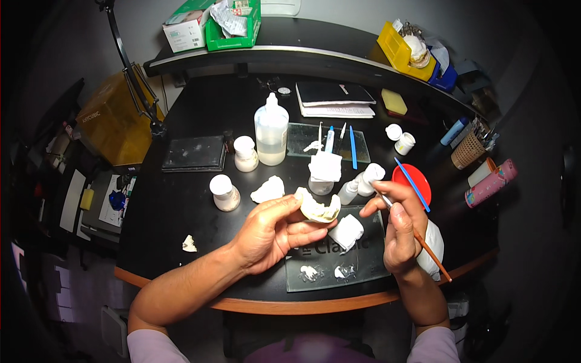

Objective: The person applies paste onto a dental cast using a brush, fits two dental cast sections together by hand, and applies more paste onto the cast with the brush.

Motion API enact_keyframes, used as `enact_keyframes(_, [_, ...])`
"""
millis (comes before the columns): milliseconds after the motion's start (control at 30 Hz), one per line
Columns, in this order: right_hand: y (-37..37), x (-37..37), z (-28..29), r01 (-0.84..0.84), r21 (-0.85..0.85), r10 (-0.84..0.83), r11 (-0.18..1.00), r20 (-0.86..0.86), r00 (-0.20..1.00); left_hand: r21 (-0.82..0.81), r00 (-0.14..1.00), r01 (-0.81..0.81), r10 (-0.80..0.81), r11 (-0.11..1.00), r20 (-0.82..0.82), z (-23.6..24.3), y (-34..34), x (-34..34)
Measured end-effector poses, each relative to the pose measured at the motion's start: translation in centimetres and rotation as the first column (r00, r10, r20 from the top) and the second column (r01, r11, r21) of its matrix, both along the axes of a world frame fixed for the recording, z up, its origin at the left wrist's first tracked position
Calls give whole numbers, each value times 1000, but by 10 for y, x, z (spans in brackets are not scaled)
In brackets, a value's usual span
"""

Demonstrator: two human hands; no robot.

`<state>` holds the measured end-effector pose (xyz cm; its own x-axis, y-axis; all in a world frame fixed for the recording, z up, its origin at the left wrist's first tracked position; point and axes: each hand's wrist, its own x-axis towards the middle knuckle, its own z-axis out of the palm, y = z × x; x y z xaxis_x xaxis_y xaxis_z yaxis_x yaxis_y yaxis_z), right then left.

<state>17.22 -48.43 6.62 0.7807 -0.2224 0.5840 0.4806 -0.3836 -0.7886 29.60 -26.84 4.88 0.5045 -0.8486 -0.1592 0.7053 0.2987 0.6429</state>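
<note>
A cream-coloured dental cast (321, 212), arch-shaped with teeth along it, rests in my left hand (269, 236), held between thumb and fingers over the desk. My right hand (400, 233) pinches a slim brush (432, 253) with a brown handle; its tip points up and left, apart from the cast. Below the hands lies a glass slab (375, 272) bearing two dabs of white paste (310, 273). A folded white tissue (347, 232) sits on its upper part. Another pale plaster piece (268, 190) is just beyond my left hand.
White-capped jars (225, 193) and a tall squeeze bottle (271, 136) stand left of centre. A second glass plate (296, 145) holds slim tools. Rightward are a red dish (423, 175), a blue stick (413, 184) and a tool basket (469, 151). A plaster fragment (189, 243) lies near the left.
</note>
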Motion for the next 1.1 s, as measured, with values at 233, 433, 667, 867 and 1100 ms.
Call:
enact_keyframes(233, [9, -3, -4, -10, 92, 3, 996, 79, 997, -30, 1000, -15, 16, 999, 27, 1, 2, 0])
enact_keyframes(433, [20, -4, -9, -46, -168, 90, 985, 265, 960, -36, 997, -67, 65, 997, -45, -2, 0, -17])
enact_keyframes(667, [18, -6, -10, -74, 33, 60, 997, 298, 953, -77, 995, -80, 84, 994, 48, -8, 0, -5])
enact_keyframes(867, [16, -67, -5, 69, 300, -55, 951, -58, 997, -175, 975, -110, 140, 978, 170, 3, 5, 13])
enact_keyframes(1100, [64, -89, -39, 68, -105, -93, 992, -257, 962, -220, 956, -63, 123, 973, 267, -4, 14, 22])
